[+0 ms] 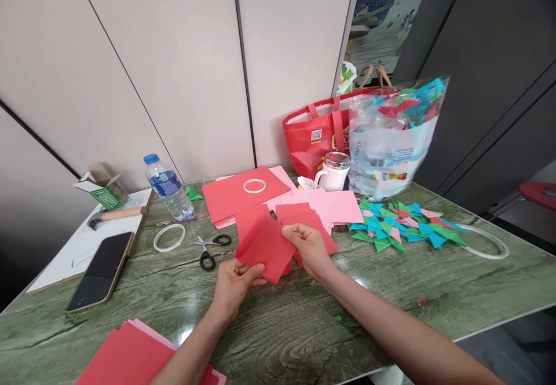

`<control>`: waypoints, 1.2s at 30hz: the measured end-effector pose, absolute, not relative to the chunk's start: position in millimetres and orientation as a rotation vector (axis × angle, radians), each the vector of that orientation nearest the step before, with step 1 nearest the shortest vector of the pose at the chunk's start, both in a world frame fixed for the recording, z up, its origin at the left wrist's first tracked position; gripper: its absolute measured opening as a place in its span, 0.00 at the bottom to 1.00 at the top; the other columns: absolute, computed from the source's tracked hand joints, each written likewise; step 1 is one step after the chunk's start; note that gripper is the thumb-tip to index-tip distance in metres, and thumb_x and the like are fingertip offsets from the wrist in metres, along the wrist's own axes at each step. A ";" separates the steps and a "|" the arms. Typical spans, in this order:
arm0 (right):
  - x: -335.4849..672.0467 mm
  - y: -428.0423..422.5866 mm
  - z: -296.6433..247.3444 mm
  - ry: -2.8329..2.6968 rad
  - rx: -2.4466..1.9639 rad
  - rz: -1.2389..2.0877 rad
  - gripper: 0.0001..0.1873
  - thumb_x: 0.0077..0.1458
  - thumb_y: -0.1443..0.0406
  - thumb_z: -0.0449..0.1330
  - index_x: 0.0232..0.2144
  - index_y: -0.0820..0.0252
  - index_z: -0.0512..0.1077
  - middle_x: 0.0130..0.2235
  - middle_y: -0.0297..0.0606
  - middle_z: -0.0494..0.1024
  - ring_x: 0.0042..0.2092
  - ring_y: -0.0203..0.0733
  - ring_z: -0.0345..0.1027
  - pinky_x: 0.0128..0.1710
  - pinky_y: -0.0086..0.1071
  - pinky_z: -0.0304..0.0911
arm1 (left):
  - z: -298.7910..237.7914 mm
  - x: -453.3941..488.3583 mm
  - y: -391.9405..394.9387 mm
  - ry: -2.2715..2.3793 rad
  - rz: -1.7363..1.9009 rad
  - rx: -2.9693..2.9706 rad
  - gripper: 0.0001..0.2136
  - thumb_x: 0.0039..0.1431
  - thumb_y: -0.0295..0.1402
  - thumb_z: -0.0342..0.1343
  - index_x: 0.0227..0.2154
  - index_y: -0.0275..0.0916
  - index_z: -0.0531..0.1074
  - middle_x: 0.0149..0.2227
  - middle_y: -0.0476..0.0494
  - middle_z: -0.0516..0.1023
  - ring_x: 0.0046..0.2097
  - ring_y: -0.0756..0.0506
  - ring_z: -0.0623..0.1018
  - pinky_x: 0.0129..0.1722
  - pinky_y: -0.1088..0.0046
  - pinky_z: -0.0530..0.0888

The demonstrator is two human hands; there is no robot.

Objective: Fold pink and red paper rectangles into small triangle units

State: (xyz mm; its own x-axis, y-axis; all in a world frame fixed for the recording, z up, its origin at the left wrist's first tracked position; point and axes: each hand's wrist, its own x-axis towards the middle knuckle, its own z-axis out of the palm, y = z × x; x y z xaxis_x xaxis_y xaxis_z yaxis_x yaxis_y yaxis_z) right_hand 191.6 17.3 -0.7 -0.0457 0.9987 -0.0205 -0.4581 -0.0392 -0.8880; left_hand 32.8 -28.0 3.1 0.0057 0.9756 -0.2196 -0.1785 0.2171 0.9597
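Between my two hands is a red sheet of paper (267,249), raised over the table and bent over at its left side. My left hand (237,283) pinches its lower left edge, thumb on top. At the upper right edge, my right hand (308,249) grips the same sheet between thumb and fingers. Behind it lie more red paper pieces (299,214), partly hidden by the sheet and my right hand. Black-handled scissors (211,249) rest partly open to the left of the sheet. Pink paper (345,206) lies behind my right hand.
Around the table (282,338) stand a water bottle (167,185), white mug (333,173), red bag (304,142) and plastic bag (386,153). Folded paper pieces (399,228) are heaped right. A phone (102,269), hammer (117,217), tape roll (169,238) and red paper stack (125,356) lie left.
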 end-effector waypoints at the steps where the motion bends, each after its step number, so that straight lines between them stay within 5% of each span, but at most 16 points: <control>1: 191.7 17.1 -0.4 -0.866 -0.847 1.447 0.14 0.37 0.57 0.66 0.23 0.62 0.73 0.24 0.36 0.77 0.26 0.38 0.69 0.29 0.32 0.63 | 3.2 32.9 -27.8 1.188 1.143 0.917 0.13 0.33 0.34 0.66 0.24 0.32 0.76 0.23 0.44 0.79 0.24 0.45 0.77 0.26 0.71 0.75; 9: 196.2 17.9 -4.0 -0.886 -0.846 1.439 0.15 0.37 0.56 0.66 0.24 0.61 0.73 0.24 0.37 0.77 0.26 0.39 0.69 0.29 0.33 0.64 | 10.4 23.2 -23.9 1.175 1.223 1.044 0.13 0.40 0.32 0.63 0.31 0.33 0.75 0.31 0.42 0.80 0.21 0.51 0.73 0.16 0.79 0.68; 17: 200.7 20.4 -7.0 -0.891 -0.824 1.448 0.12 0.39 0.59 0.65 0.24 0.61 0.73 0.25 0.36 0.78 0.27 0.37 0.70 0.29 0.30 0.64 | 11.4 24.6 -23.7 1.130 1.194 0.816 0.09 0.35 0.30 0.66 0.22 0.32 0.74 0.22 0.47 0.78 0.28 0.48 0.77 0.32 0.72 0.76; 29: 203.9 24.6 -8.8 -0.923 -0.817 1.445 0.12 0.40 0.59 0.65 0.25 0.61 0.73 0.26 0.36 0.78 0.28 0.38 0.70 0.30 0.31 0.64 | 14.6 25.0 -24.3 1.030 1.224 0.879 0.12 0.41 0.32 0.63 0.32 0.34 0.75 0.28 0.47 0.78 0.29 0.50 0.75 0.36 0.69 0.76; 36: 205.3 24.3 -5.7 -0.934 -0.827 1.433 0.11 0.40 0.59 0.65 0.25 0.61 0.73 0.26 0.35 0.78 0.28 0.37 0.69 0.30 0.30 0.63 | 10.9 24.5 -25.8 1.003 1.285 0.905 0.08 0.42 0.34 0.63 0.22 0.32 0.75 0.23 0.50 0.74 0.26 0.52 0.71 0.34 0.67 0.77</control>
